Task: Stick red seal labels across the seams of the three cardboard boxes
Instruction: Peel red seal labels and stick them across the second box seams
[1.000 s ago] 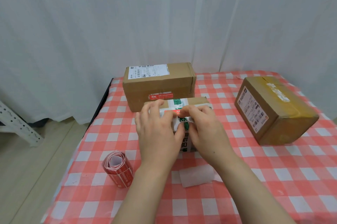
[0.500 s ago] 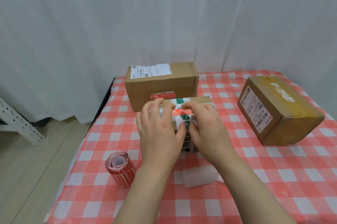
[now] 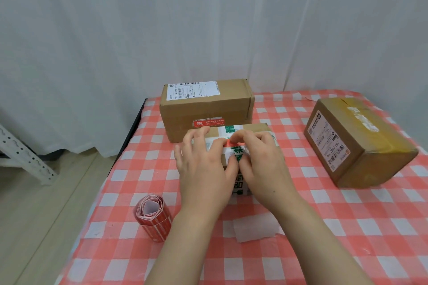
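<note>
Red seal label (image 3: pixel 232 143) was pressed onto taped cardboard box (image 3: pixel 254 128) by left hand (image 3: pixel 203 169) and right hand (image 3: pixel 261 164), fingers extended; peeling another label was judged next.

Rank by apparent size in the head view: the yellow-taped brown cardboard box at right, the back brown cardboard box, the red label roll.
1. Yellow-taped brown cardboard box, though nearer the camera, so unsure against the next.
2. Back brown cardboard box.
3. Red label roll.
</note>
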